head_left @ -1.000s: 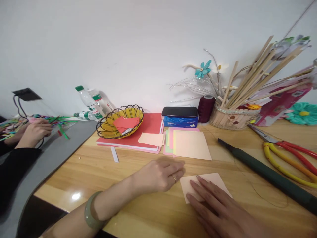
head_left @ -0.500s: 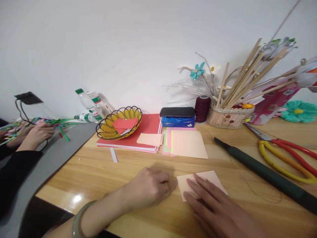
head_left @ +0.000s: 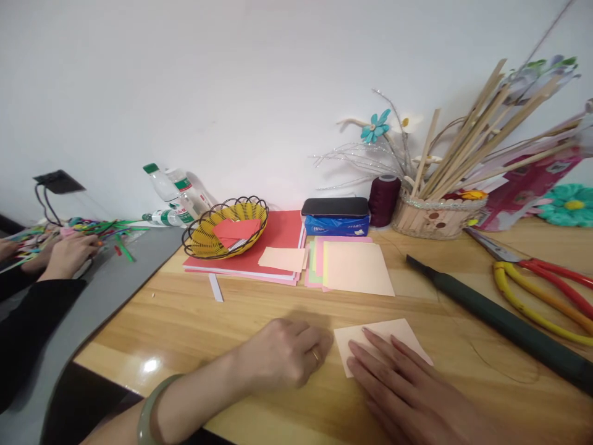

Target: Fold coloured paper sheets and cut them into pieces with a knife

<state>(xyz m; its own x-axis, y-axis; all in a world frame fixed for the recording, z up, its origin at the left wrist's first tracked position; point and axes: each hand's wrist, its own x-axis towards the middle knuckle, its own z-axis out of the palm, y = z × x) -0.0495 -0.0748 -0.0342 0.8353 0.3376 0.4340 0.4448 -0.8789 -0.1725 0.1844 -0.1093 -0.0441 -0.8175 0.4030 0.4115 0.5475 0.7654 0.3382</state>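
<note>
Press the peach paper sheet [head_left: 347, 339] evenly, right hand [head_left: 407, 392] open; left hand [head_left: 287, 352] curls near the paper's left corner, grip unclear.

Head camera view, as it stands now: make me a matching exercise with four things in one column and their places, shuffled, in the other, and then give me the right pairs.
Things
1. Black phone
2. Red paper pieces
3. Right hand
4. Maroon spool

Places
A. On the pale sheet at the front of the table
B. Beside the wooden holder full of sticks
C. On top of the blue packet
D. In the yellow basket

Right pairs: 1-C, 2-D, 3-A, 4-B
</note>
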